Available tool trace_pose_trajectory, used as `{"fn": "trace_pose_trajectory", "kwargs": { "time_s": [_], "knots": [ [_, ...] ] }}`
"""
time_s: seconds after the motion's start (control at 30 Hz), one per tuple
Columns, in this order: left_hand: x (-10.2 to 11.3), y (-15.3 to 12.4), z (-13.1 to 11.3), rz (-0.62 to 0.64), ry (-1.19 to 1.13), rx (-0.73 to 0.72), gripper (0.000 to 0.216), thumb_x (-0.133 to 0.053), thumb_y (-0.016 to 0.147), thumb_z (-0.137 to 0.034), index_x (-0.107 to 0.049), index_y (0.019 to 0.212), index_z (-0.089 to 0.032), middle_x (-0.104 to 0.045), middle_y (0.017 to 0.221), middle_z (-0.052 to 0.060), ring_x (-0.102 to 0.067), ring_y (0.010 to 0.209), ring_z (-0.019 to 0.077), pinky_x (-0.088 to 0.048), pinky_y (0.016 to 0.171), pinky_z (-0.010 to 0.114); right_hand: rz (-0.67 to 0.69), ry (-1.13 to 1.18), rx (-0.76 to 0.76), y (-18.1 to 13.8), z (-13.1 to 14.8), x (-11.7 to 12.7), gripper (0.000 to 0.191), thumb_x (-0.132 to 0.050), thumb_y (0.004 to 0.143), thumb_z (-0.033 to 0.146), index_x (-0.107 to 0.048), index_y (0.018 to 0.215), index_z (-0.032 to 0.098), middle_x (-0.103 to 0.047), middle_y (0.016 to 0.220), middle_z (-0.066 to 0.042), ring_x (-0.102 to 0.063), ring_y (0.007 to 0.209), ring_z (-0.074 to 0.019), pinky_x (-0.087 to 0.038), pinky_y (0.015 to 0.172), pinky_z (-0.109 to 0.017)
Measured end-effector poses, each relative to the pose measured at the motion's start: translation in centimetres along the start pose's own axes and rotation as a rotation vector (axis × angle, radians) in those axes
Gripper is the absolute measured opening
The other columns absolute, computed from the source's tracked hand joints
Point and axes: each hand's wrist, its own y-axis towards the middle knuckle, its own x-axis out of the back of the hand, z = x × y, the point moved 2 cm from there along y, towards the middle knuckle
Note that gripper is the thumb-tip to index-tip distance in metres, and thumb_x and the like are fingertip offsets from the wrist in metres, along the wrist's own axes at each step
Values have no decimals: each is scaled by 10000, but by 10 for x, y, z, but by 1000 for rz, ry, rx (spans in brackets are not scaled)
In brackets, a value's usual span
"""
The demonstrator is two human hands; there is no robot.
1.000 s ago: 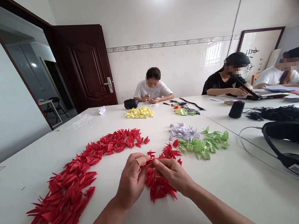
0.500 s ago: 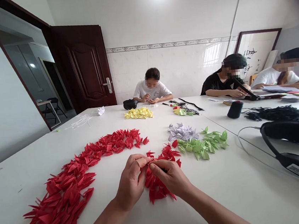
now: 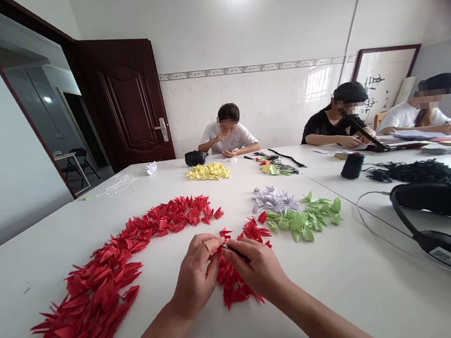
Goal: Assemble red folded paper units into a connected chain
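My left hand [image 3: 196, 271] is closed in a pinch on a small piece of folded red paper [image 3: 225, 234], probably an origami crane. My right hand [image 3: 255, 265] meets it from the right, fingers closed, with a thin dark tool partly showing between them; its kind is hidden. Below and behind both hands lies a small pile of red folded-paper cranes [image 3: 234, 286]. To the left, a long curved band of more red paper cranes [image 3: 97, 290] stretches across the white table [image 3: 177, 324]. My fingertips hide most of the piece they hold.
Lilac cranes [image 3: 275, 200], green cranes [image 3: 305, 219] and yellow cranes [image 3: 208, 172] lie beyond my hands. At right are a black headset [image 3: 437, 232] with a cable, a dark thread spool [image 3: 352, 166] and black cords [image 3: 423, 171]. Several people sit across the table.
My hands keep almost the same place, with slight finger movement around the red piece. The person opposite has raised one hand toward the face. The view has shifted slightly.
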Motion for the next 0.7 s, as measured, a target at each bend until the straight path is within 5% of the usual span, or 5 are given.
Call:
{"fn": "trace_pose_trajectory", "kwargs": {
  "time_s": [0.43,0.53,0.7],
  "knots": [
    [0,-1,7,3,-16,85,335,-468,814,-144,-463,1131,-252,-522,1030,61,-560,895,150,-524,665,265,-30,-33,-29,4,-8,1,266,-425,864,344,-654,839,210,-591,653,-18,-512,592,-115,-338,528,-199],
    [2,0,15,-32,14,182,450,-489,801,-173,-378,1231,-247,-533,1022,63,-552,931,162,-513,698,291,-115,-27,-64,9,-24,8,255,-484,820,380,-653,851,192,-626,711,-35,-535,627,-130,-374,576,-214],
    [2,0,34,-16,35,351,433,-470,775,-156,-415,1201,-207,-581,975,57,-579,894,159,-492,705,312,-348,-46,-350,17,-69,32,335,-543,739,458,-655,858,165,-632,679,-31,-539,592,-146,-389,549,-230]
  ]
}}
